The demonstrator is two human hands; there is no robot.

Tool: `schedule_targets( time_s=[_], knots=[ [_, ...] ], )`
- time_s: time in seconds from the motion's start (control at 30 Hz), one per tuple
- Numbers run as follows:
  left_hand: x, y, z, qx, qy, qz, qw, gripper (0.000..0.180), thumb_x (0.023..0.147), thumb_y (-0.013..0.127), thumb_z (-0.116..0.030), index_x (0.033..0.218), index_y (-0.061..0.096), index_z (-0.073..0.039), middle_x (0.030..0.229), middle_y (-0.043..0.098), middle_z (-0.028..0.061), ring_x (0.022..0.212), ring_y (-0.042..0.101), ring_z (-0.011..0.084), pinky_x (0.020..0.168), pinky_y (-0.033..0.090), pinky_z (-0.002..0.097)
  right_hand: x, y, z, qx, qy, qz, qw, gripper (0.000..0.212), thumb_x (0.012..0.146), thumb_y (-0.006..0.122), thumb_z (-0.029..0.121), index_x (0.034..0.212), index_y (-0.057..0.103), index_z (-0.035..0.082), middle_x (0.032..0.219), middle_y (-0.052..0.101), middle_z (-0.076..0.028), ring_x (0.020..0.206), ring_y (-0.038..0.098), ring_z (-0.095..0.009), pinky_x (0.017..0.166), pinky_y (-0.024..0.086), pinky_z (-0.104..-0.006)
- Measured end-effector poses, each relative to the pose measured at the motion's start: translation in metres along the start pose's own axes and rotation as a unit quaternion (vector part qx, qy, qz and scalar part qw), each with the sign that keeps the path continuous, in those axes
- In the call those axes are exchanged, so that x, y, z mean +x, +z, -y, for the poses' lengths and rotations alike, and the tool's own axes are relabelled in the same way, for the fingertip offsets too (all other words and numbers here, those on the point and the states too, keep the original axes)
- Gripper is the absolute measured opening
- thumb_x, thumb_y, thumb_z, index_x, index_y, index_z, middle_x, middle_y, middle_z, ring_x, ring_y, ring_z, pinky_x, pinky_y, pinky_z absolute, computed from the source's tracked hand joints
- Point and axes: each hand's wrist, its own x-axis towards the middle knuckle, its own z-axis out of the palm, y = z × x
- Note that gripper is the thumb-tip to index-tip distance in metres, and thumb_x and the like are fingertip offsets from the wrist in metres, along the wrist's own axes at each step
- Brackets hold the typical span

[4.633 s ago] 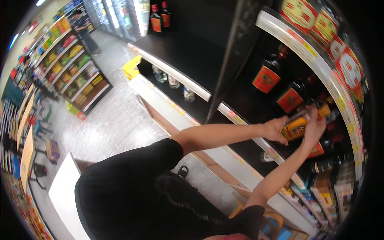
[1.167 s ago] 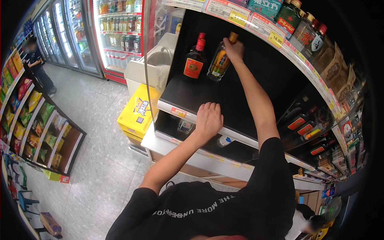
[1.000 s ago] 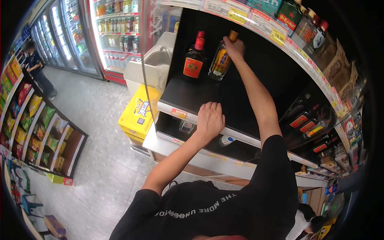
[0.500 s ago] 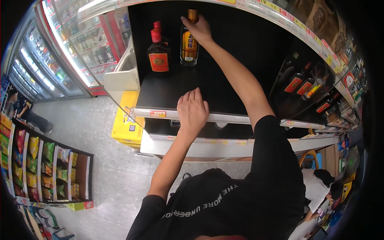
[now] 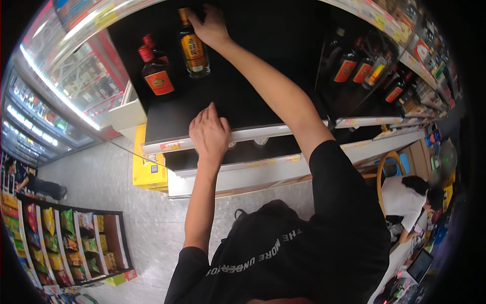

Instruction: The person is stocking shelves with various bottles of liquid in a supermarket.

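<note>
We find the yellow-labelled bottle (image 5: 193, 50) upright on the black shelf (image 5: 243, 101) at eleven o'clock; a red-labelled bottle (image 5: 158, 81) stands at its eight o'clock. Our right hand (image 5: 211, 29) shows a spread grip, thumb beside the neck, contact uncertain. Our left hand (image 5: 210, 134) rests, fingers extended, at the front edge. We judge the step as setting-down; the next move calls for drawing the thumb clear without tipping.

Shop interior: gray tile flr. (image 5: 152, 223); tiered snack rack (image 5: 114, 242), lower L; glass-dr. coolers (image 5: 58, 129), upper L, w/ bright LED strip (image 5: 59, 87).
</note>
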Motion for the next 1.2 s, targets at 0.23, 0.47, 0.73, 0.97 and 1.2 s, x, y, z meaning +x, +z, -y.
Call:
schedule_targets(
  time_s=[0.23,0.47,0.73,0.97,1.2],
  knots=[
    [-0.005,-0.002,0.007,0.029,-0.023,0.003,0.999,0.038,0.087,0.055,-0.017,0.119,0.066,0.0,0.113,0.071,0.0172,0.11,0.066,0.0304,0.097,0.047,0.0427,-0.069,-0.114,0.053,0.231,-0.095,-0.063,0.966,0.038,0.094,0.066,0.025,0.121,0.058,-0.001,0.109,0.065,-0.018,0.108,0.064,-0.027,0.091,0.051,-0.0363],
    [-0.005,-0.004,-0.015,-0.024,0.05,-0.056,0.997,0.034,0.086,0.057,-0.009,0.119,0.066,-0.004,0.111,0.07,0.0162,0.104,0.065,0.0338,0.099,0.044,0.0442,-0.178,-0.27,0.038,0.448,0.086,0.324,0.829,0.016,0.099,0.059,0.01,0.113,0.059,0.002,0.083,0.068,-0.005,0.072,0.066,-0.008,0.067,0.054,-0.0256],
    [-0.063,-0.008,-0.176,-0.411,-0.195,-0.054,0.889,0.023,0.099,0.053,-0.007,0.118,0.063,0.002,0.117,0.067,0.0116,0.105,0.064,0.0218,0.095,0.047,0.032,-0.237,-0.345,-0.014,0.494,0.138,0.42,0.749,0.014,0.101,0.059,0.017,0.098,0.064,0.005,0.061,0.062,-0.002,0.056,0.063,-0.01,0.057,0.051,-0.0252],
    [-0.102,0.04,-0.286,-0.463,-0.076,-0.027,0.882,0.015,0.094,0.057,-0.002,0.108,0.062,0.003,0.111,0.066,0.0131,0.106,0.063,0.0223,0.096,0.048,0.0338,-0.263,-0.438,-0.083,0.575,0.252,0.324,0.708,0.031,0.106,0.043,0.012,0.085,0.064,0.001,0.048,0.054,-0.002,0.033,0.051,-0.009,0.035,0.037,-0.021],
    [-0.095,0.084,-0.373,-0.489,-0.035,0.096,0.866,0.033,0.087,0.058,0.008,0.118,0.061,-0.001,0.12,0.061,0.0136,0.111,0.06,0.0222,0.095,0.048,0.0322,-0.275,-0.509,-0.168,0.595,0.217,0.226,0.74,0.041,0.108,0.036,0.02,0.086,0.064,0.0,0.048,0.056,-0.004,0.034,0.051,-0.01,0.04,0.039,-0.0215]
  ],
)
